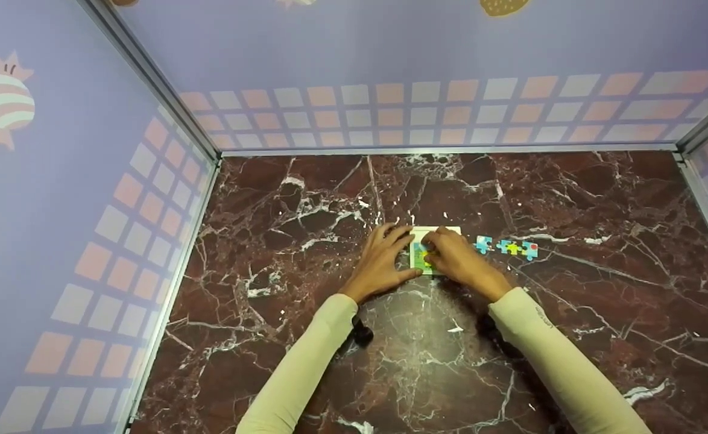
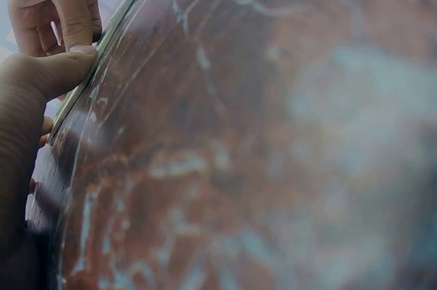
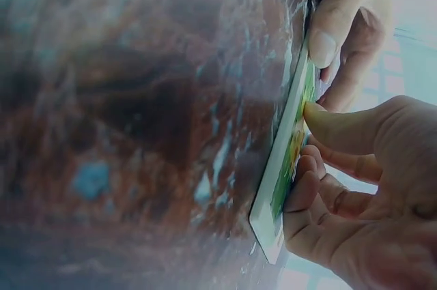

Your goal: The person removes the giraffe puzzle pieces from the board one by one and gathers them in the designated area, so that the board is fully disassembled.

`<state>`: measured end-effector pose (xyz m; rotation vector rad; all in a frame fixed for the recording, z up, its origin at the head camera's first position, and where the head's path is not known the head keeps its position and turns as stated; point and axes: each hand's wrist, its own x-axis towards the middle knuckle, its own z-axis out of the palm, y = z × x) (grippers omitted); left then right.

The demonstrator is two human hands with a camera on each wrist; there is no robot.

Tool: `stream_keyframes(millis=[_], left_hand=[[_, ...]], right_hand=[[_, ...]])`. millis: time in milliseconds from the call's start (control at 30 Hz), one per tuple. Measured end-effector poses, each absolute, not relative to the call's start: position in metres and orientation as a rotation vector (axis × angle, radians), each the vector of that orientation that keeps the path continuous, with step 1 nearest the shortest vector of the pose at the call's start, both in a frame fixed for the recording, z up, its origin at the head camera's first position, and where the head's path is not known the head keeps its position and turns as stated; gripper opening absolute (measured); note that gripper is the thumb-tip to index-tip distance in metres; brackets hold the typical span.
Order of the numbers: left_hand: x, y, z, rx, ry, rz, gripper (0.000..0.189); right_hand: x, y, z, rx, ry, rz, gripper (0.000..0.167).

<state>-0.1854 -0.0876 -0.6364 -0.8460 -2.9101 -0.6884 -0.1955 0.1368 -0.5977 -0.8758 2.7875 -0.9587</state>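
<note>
A small jigsaw puzzle board [image 1: 444, 229] with a pale rim and a blue, green and yellow picture lies flat on the table. My left hand [image 1: 381, 262] holds it at the left side, thumb at the near corner and fingertips at the far one. In the left wrist view that thumb [image 2: 72, 68] presses on the board's edge. Over the board's right part is my right hand [image 1: 459, 260], fingers curled. Its thumb and fingertips meet the picture at a puzzle piece, mostly hidden under them. The right wrist view shows the right thumb [image 3: 341, 126] touching the picture's surface.
Right of the board lie several loose blue and yellow jigsaw pieces [image 1: 512, 248], one with a red spot. The table [image 1: 306, 289] is dark red marble with white veins. Lilac panels [image 1: 330, 54] with pink and white squares wall it at the back and sides.
</note>
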Motion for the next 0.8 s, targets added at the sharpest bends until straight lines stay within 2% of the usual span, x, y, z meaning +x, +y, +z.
stream_keyframes(millis=[233, 533, 800], left_hand=[[-0.186, -0.087, -0.636, -0.851, -2.917, -0.67, 0.081], [-0.186, -0.087, -0.634, -0.839, -2.923, -0.676, 0.081], [-0.186, -0.088, -0.636, -0.85, -2.921, -0.658, 0.081]], right_hand=[[-0.194, 0.136, -0.596, -0.879, 2.816, -0.968, 0.021], [-0.195, 0.14, -0.597, -0.889, 2.786, -1.087, 0.028], [-0.216, 0.156, -0.652, -0.998, 2.809, -1.371, 0.022]])
